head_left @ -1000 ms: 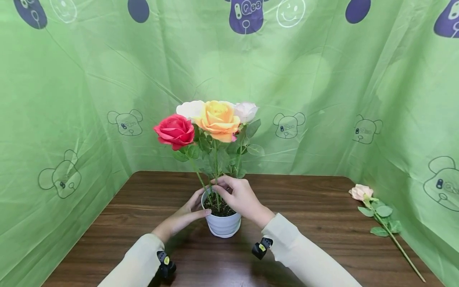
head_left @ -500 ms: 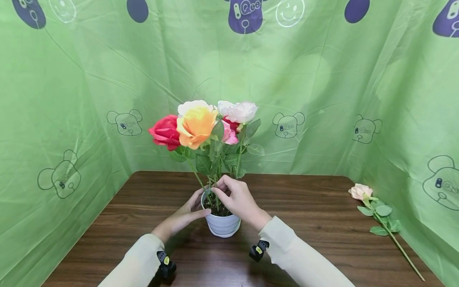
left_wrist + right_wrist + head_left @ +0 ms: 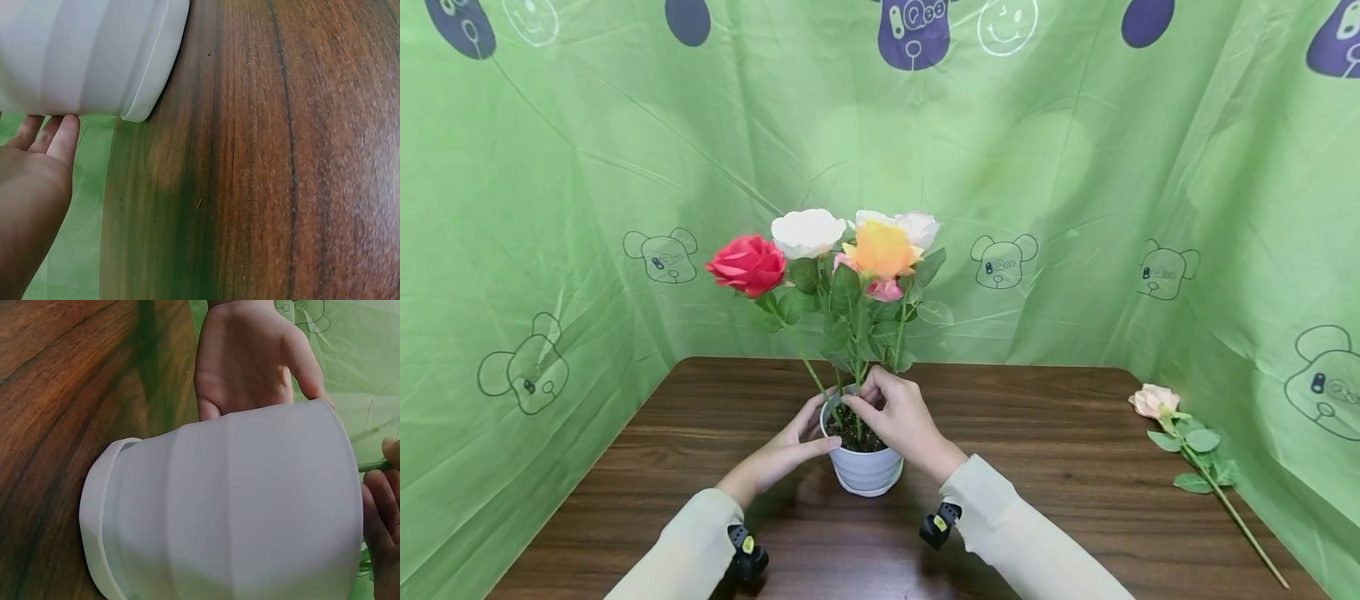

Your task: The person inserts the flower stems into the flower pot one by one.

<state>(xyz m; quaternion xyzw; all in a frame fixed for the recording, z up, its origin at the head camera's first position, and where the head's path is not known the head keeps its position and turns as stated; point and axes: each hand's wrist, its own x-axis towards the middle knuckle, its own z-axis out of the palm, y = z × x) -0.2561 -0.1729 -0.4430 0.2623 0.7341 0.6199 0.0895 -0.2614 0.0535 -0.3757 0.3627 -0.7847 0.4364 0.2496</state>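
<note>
A white flower pot [image 3: 867, 472] filled with dark soil [image 3: 867, 442] stands upright on the table. My left hand [image 3: 778, 454] grips its left side, thumb at the rim; the left wrist view shows fingertips [image 3: 67, 134] against the wall. Over the pot, my right hand [image 3: 901, 417] pinches a green stem [image 3: 374, 466], which appears to be that of the yellow-orange rose [image 3: 882, 250]. Around it in the pot stand a red rose [image 3: 747, 265], a white rose [image 3: 808, 232], a pale rose [image 3: 919, 228] and a partly hidden pink one [image 3: 885, 289]. Leaves cover some stems.
A pale pink rose [image 3: 1154, 402] with leaves and a long stem lies near the right edge of the dark wooden table [image 3: 1037, 467]. Green printed cloth [image 3: 1060, 167] hangs behind and along both sides.
The yellow-orange rose swings left, then back right and turns, now in front of the pale and pink roses. The red rose shifts slightly left. The left hand keeps its place on the pot.
</note>
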